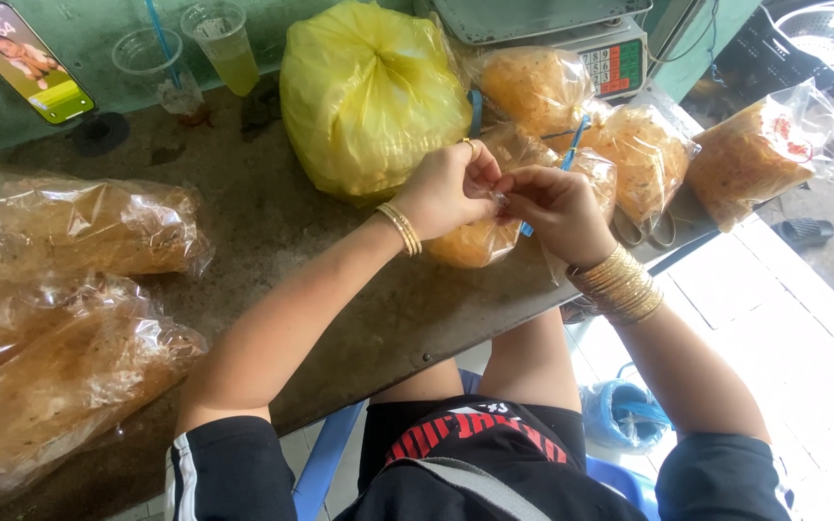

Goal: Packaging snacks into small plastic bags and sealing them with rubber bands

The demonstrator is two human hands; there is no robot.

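Fingers [490, 183] of both hands pinching the neck of the snack bag [470, 241] just below.

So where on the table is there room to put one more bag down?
The bare tabletop between the big yellow bag, the clear bags on the left and the left hand is free, and so is the patch under the left forearm. It is crowded behind the right hand, where filled bags press against the scale.
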